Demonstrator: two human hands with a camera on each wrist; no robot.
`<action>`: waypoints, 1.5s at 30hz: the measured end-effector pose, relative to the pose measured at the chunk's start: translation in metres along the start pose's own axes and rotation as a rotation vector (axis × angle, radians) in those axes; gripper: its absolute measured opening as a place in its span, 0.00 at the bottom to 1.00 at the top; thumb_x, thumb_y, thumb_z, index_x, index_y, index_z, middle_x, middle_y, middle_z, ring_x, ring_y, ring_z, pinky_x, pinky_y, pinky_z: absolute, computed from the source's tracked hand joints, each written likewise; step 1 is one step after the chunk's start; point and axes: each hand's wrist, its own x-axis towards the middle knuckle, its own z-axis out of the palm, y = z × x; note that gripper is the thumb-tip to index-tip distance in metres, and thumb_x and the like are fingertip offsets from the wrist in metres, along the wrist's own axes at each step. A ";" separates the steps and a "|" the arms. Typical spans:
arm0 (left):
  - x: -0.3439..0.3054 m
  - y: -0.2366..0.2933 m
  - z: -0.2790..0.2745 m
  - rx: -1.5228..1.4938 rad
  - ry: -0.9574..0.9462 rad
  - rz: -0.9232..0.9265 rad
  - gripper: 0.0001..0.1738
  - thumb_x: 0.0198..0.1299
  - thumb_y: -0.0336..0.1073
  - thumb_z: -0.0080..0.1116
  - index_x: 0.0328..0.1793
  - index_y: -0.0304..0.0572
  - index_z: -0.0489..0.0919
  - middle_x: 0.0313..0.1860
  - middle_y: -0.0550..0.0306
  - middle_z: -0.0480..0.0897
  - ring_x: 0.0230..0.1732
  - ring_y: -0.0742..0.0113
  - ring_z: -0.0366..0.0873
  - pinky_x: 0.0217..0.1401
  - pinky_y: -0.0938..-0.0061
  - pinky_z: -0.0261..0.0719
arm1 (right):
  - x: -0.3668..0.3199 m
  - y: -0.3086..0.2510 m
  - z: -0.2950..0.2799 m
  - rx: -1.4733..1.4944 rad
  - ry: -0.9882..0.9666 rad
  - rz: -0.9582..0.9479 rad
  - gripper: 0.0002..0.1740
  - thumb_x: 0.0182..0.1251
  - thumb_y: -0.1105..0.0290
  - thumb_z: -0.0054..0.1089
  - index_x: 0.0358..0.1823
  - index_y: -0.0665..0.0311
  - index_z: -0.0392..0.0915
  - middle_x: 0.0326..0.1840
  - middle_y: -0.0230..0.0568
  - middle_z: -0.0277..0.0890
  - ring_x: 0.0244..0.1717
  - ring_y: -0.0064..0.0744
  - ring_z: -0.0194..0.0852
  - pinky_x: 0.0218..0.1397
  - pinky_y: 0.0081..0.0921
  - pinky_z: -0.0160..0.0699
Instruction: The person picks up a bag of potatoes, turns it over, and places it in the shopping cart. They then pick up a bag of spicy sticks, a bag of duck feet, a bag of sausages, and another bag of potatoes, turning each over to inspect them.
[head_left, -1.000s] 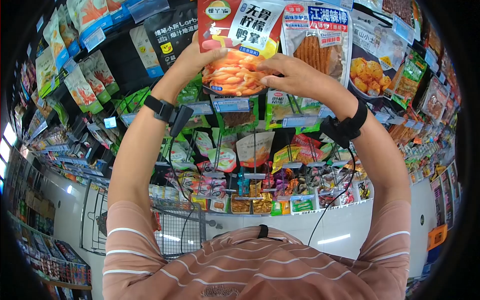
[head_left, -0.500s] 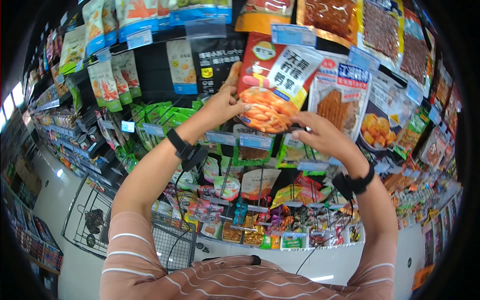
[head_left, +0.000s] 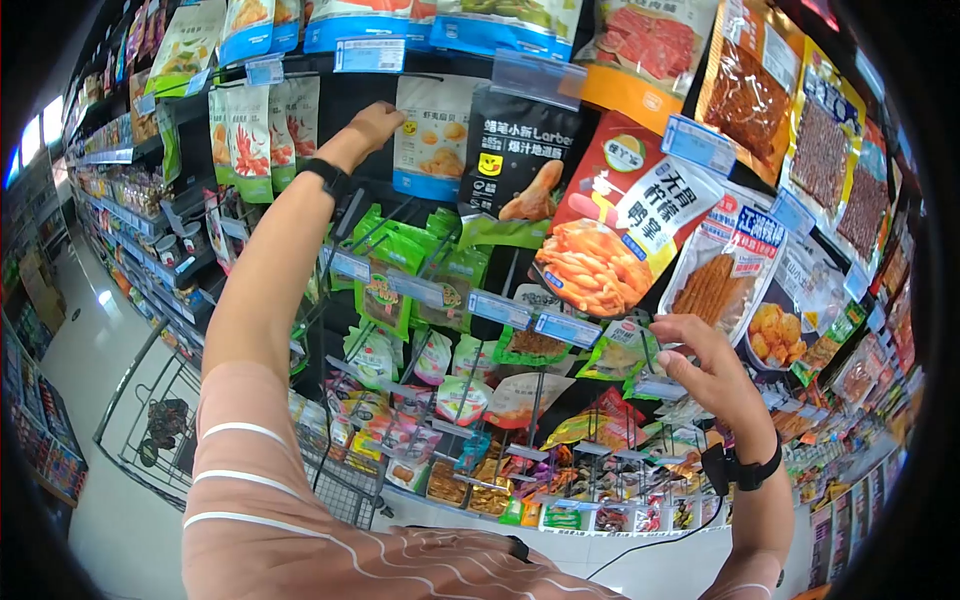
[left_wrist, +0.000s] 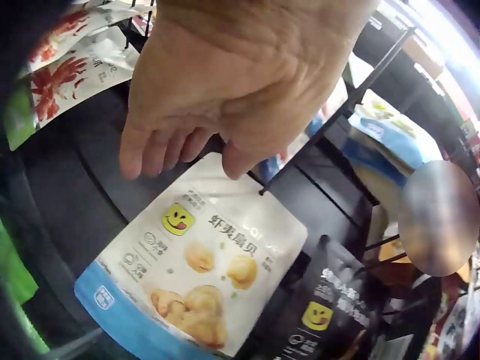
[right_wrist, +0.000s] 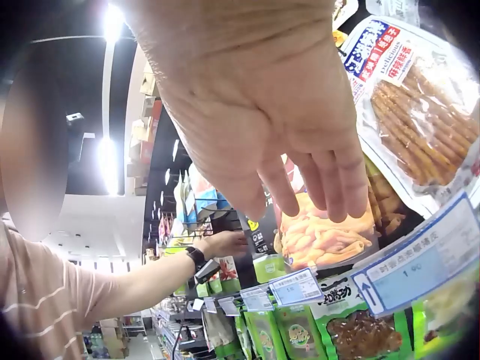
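My left hand [head_left: 372, 130] reaches to the upper left edge of a white and blue snack pouch [head_left: 432, 140] hanging on the rack. In the left wrist view its fingers are relaxed and the thumb [left_wrist: 241, 159] overlaps the pouch's top. Lower right of a red pouch [head_left: 620, 225] with a picture of duck feet, my right hand [head_left: 705, 365] is held in the air with loosely bent fingers and nothing in it. In the right wrist view its fingertips overlap the red pouch's front. A black pouch [head_left: 518, 160] hangs between the white and red ones.
Metal hooks and price tags [head_left: 500, 310] stick out below the pouches. A clear pouch of brown sticks [head_left: 722, 265] hangs at the right. Green bags [head_left: 390, 280] hang lower down. A wire shopping cart [head_left: 150, 420] stands at the lower left.
My left hand has left the red pouch and moved left to the white and blue one. My right hand has come away from the red pouch, which now hangs at the rack. The view has shifted left.
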 end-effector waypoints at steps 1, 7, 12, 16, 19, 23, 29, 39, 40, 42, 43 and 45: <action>0.019 -0.013 0.001 0.045 0.015 0.013 0.34 0.71 0.54 0.51 0.71 0.35 0.69 0.61 0.44 0.79 0.61 0.52 0.76 0.61 0.55 0.76 | 0.002 -0.003 0.002 -0.024 -0.003 -0.015 0.21 0.71 0.66 0.60 0.61 0.68 0.76 0.60 0.50 0.74 0.59 0.41 0.77 0.58 0.34 0.79; 0.053 -0.035 0.009 -0.227 0.003 -0.190 0.40 0.68 0.57 0.53 0.77 0.34 0.63 0.77 0.41 0.64 0.77 0.43 0.61 0.75 0.44 0.60 | 0.006 -0.028 0.010 -0.041 -0.040 0.069 0.21 0.71 0.68 0.60 0.61 0.70 0.75 0.60 0.48 0.75 0.57 0.38 0.78 0.58 0.32 0.78; 0.052 -0.034 0.014 -0.327 -0.053 -0.191 0.41 0.66 0.57 0.57 0.76 0.34 0.64 0.75 0.40 0.66 0.77 0.44 0.60 0.73 0.43 0.61 | 0.001 -0.027 0.019 -0.039 -0.018 0.092 0.22 0.69 0.66 0.62 0.61 0.69 0.75 0.56 0.49 0.77 0.55 0.40 0.79 0.54 0.32 0.79; 0.046 -0.034 0.013 -0.429 -0.093 -0.144 0.32 0.67 0.52 0.59 0.70 0.41 0.70 0.66 0.47 0.75 0.70 0.55 0.69 0.72 0.48 0.63 | -0.002 -0.028 0.024 -0.030 -0.017 0.121 0.22 0.69 0.66 0.62 0.61 0.69 0.75 0.55 0.48 0.77 0.53 0.39 0.80 0.54 0.32 0.80; 0.043 -0.040 0.011 -0.605 -0.135 -0.057 0.26 0.70 0.47 0.57 0.67 0.41 0.72 0.61 0.51 0.79 0.63 0.60 0.75 0.67 0.59 0.71 | -0.002 -0.031 0.028 0.005 -0.012 0.139 0.21 0.70 0.66 0.62 0.60 0.70 0.75 0.54 0.48 0.77 0.51 0.39 0.81 0.53 0.32 0.80; 0.032 -0.038 0.002 -0.716 -0.173 0.004 0.22 0.71 0.41 0.57 0.66 0.38 0.72 0.59 0.51 0.81 0.59 0.62 0.79 0.62 0.67 0.77 | 0.000 -0.038 0.028 -0.023 -0.041 0.143 0.21 0.70 0.67 0.62 0.60 0.69 0.75 0.53 0.48 0.78 0.51 0.39 0.81 0.52 0.32 0.80; 0.001 -0.030 -0.017 -0.958 -0.224 0.026 0.27 0.71 0.39 0.58 0.70 0.33 0.66 0.61 0.48 0.79 0.63 0.61 0.78 0.66 0.67 0.77 | 0.010 -0.042 0.035 0.017 -0.049 0.100 0.20 0.70 0.67 0.61 0.58 0.70 0.76 0.51 0.48 0.78 0.52 0.40 0.80 0.53 0.33 0.79; -0.040 -0.023 -0.046 -1.003 -0.334 0.108 0.25 0.73 0.37 0.55 0.70 0.32 0.66 0.63 0.48 0.78 0.62 0.62 0.78 0.67 0.68 0.76 | 0.023 -0.047 0.045 0.015 -0.081 -0.007 0.19 0.68 0.66 0.60 0.56 0.70 0.77 0.49 0.50 0.81 0.49 0.44 0.84 0.73 0.40 0.65; -0.043 -0.022 -0.046 -1.003 -0.336 0.116 0.24 0.73 0.37 0.54 0.69 0.31 0.67 0.62 0.47 0.78 0.62 0.62 0.78 0.67 0.68 0.76 | 0.024 -0.045 0.046 0.023 -0.073 -0.023 0.19 0.68 0.66 0.60 0.56 0.70 0.77 0.48 0.50 0.81 0.47 0.44 0.84 0.76 0.41 0.61; -0.050 -0.021 -0.050 -1.009 -0.350 0.133 0.23 0.73 0.38 0.55 0.69 0.34 0.68 0.62 0.51 0.79 0.61 0.65 0.78 0.66 0.69 0.77 | 0.022 -0.044 0.047 0.041 -0.063 -0.029 0.19 0.68 0.66 0.60 0.56 0.70 0.77 0.48 0.49 0.81 0.46 0.44 0.85 0.78 0.43 0.57; -0.052 -0.022 -0.052 -1.019 -0.357 0.133 0.22 0.73 0.37 0.55 0.68 0.36 0.69 0.62 0.53 0.79 0.61 0.66 0.78 0.67 0.70 0.77 | 0.021 -0.044 0.047 0.052 -0.062 -0.019 0.19 0.68 0.66 0.60 0.56 0.70 0.77 0.47 0.49 0.81 0.46 0.44 0.85 0.78 0.43 0.58; -0.057 -0.023 -0.055 -1.027 -0.344 0.121 0.20 0.74 0.37 0.54 0.68 0.38 0.71 0.62 0.55 0.80 0.61 0.68 0.79 0.66 0.71 0.77 | 0.020 -0.043 0.046 0.043 -0.070 -0.011 0.19 0.69 0.66 0.61 0.56 0.70 0.77 0.46 0.49 0.80 0.46 0.43 0.84 0.74 0.42 0.62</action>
